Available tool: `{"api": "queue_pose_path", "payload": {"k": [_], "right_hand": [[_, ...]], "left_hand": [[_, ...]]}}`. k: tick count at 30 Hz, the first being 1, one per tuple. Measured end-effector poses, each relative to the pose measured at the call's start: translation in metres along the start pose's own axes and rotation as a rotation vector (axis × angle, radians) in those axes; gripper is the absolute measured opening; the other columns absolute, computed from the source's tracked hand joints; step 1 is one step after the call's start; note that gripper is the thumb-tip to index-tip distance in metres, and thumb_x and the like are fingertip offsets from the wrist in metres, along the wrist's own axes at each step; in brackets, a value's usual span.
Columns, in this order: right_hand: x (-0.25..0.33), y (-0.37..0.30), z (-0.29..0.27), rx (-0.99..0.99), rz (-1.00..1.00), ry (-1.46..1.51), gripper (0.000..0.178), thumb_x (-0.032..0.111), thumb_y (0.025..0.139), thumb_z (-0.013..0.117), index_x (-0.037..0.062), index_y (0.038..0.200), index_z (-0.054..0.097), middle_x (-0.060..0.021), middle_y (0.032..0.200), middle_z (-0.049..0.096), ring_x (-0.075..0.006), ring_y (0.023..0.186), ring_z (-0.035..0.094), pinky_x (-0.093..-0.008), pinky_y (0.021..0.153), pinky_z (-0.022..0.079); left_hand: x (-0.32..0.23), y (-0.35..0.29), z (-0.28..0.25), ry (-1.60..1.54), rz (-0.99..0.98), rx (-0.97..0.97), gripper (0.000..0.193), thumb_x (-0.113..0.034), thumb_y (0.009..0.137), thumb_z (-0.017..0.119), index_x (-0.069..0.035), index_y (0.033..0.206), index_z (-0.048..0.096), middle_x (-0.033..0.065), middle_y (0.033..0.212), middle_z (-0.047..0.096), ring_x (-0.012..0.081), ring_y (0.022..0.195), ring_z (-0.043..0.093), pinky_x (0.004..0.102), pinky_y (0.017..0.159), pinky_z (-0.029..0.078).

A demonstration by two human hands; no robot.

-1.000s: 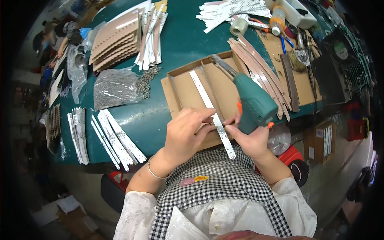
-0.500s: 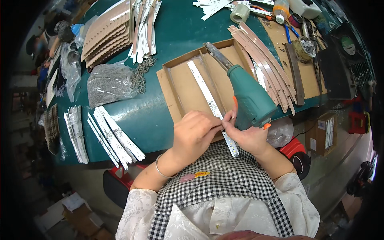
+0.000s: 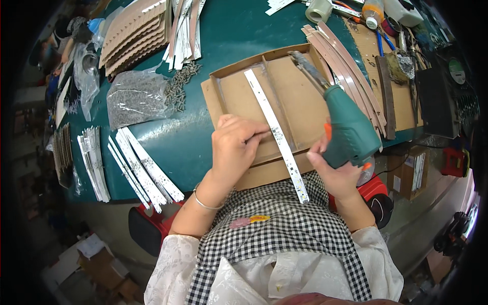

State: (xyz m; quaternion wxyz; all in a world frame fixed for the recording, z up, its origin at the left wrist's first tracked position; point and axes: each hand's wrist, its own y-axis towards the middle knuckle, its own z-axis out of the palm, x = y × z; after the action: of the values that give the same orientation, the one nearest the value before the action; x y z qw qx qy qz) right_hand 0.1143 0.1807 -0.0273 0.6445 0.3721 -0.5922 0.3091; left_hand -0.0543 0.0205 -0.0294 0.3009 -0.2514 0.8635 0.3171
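A long white strip [image 3: 274, 132] dotted with small parts lies lengthwise on a brown cardboard jig [image 3: 254, 96] at the table's near edge. My left hand [image 3: 236, 145] rests on the cardboard beside the strip, fingertips pinched against the strip's left edge. My right hand [image 3: 333, 173] is wrapped around the grip of a green electric screwdriver [image 3: 345, 127]. The tool's metal shaft [image 3: 307, 68] points away over the jig's right side.
A clear bag of screws [image 3: 134, 96] and loose screws [image 3: 180, 84] lie left of the jig. More white strips [image 3: 145, 170] lie at the near left, cardboard stacks [image 3: 132, 33] at the far left, curved strips [image 3: 345, 71], tape and tools at the right.
My right hand has left the strip and taken hold of the green screwdriver, lifting it. My left hand has stayed pinched on the strip.
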Motion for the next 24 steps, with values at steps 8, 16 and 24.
{"api": "queue_pose_path", "payload": {"k": [8,16,24], "right_hand": [[-0.002,-0.015,-0.023,0.042,-0.051,0.015,0.071,-0.016,0.079,0.071,-0.0031,0.143,0.041,-0.0148,0.138,0.050,-0.0157,0.086,0.056,-0.0303,0.071,0.055],[0.008,-0.020,-0.021,-0.073,0.064,0.078,0.043,-0.016,0.079,0.073,-0.0012,0.116,0.057,-0.0050,0.094,0.060,-0.0113,0.080,0.061,-0.0259,0.069,0.052],[0.018,-0.031,-0.044,-0.009,0.113,0.173,0.055,-0.009,0.082,0.073,-0.0096,0.132,0.053,-0.0130,0.099,0.065,-0.0138,0.073,0.062,-0.0257,0.060,0.053]], "left_hand": [[0.007,0.000,0.010,0.050,-0.006,0.005,0.016,0.004,0.069,0.081,-0.007,0.081,0.077,0.0041,0.079,0.075,0.0170,0.072,0.069,0.0311,0.077,0.046],[0.012,0.001,0.010,0.082,0.041,0.019,0.018,0.004,0.068,0.081,-0.009,0.080,0.077,0.0024,0.076,0.074,0.0171,0.073,0.067,0.0318,0.078,0.045],[0.014,0.002,0.009,0.070,0.087,0.038,0.021,0.004,0.065,0.083,-0.010,0.079,0.076,0.0010,0.073,0.070,0.0169,0.073,0.065,0.0320,0.080,0.044]]}}
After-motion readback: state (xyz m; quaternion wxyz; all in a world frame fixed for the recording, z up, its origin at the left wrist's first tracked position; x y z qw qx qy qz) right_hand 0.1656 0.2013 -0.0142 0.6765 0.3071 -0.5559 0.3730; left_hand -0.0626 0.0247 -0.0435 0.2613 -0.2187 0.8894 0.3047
